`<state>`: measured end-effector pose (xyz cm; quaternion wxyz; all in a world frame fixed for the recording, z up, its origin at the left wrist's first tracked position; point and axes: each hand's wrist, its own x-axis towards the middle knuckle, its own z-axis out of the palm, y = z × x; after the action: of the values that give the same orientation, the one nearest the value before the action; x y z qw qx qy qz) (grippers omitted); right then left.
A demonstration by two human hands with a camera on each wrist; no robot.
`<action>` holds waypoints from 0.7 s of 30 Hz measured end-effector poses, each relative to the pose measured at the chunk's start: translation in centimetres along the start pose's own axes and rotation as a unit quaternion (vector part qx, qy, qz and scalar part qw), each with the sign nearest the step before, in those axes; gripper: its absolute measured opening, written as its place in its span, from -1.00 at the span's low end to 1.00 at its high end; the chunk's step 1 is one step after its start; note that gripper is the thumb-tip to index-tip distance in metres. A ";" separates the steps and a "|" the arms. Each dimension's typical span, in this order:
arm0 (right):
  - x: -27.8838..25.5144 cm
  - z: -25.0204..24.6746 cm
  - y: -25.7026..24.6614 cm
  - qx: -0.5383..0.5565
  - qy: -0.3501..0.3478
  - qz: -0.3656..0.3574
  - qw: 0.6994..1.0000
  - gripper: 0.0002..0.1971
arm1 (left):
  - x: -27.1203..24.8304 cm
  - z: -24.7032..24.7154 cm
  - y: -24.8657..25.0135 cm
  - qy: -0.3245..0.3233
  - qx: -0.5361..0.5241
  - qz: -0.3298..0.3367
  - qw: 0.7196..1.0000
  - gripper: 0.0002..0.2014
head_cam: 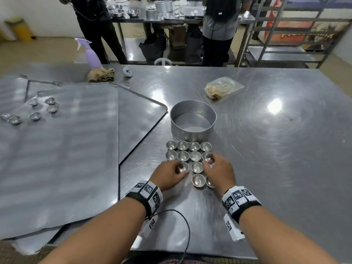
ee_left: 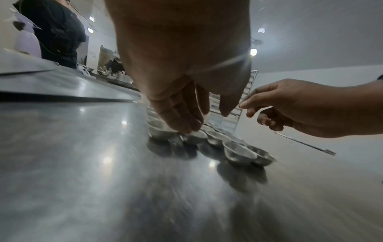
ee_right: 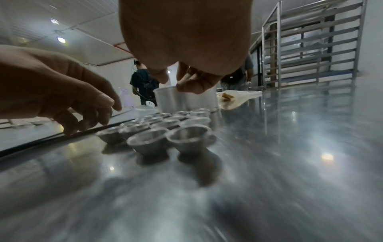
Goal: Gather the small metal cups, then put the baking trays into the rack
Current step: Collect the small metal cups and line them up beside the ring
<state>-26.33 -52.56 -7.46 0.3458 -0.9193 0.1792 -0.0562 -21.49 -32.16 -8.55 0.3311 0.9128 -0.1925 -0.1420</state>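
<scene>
Both hands were down in the cup grid on the counter (head_cam: 266, 168). The left hand (head_cam: 167, 175) had loosely curled fingers touching a cup (head_cam: 183, 167); the right hand (head_cam: 219, 171) hovered, fingers curled, grip unclear. I'd keep rows tight by the round tin (head_cam: 193, 121), then fetch the stray cups (head_cam: 34, 111) off the trays (head_cam: 66, 159). The rack (head_cam: 285, 35) stood far back.

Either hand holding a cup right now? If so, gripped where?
Nothing held. Left hand fingertips rest on one small metal cup at its rim, thumb clear, no grip; right hand hovers over the cups, fingers loosely curled, empty.
</scene>
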 end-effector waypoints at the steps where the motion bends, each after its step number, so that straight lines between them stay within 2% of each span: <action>1: 0.6 0.6 -1.5 0.000 -0.004 -0.015 1.000 -0.87 | 0.0 -1.3 -0.6 0.016 0.001 -0.004 1.000 -0.81; 3: 2.0 2.3 -4.8 0.005 -0.012 -0.045 0.999 -0.90 | 0.0 -4.2 -2.1 0.048 -0.005 -0.010 0.999 -0.85; 8: 5.3 9.3 -14.5 0.012 -0.063 -0.126 0.990 -0.80 | -1.2 -13.1 -8.8 0.112 -0.019 -0.056 0.992 -0.91; 12: 6.5 16.8 -23.9 0.001 -0.114 -0.164 0.980 -0.78 | -3.3 -20.8 -17.4 0.151 -0.017 -0.104 0.983 -0.91; 18: 8.8 27.9 -36.7 -0.028 -0.215 -0.202 0.955 -0.77 | -5.5 -31.7 -30.6 0.172 -0.014 -0.190 0.967 -0.89; 21: 10.5 32.8 -42.0 -0.049 -0.245 -0.220 0.943 -0.72 | -5.6 -36.6 -36.5 0.183 -0.004 -0.232 0.955 -0.78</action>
<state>3.08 -6.98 -4.91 0.3128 -0.9370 -0.1149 0.1050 -2.89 16.26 -4.75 0.3221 0.9414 0.0888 -0.0466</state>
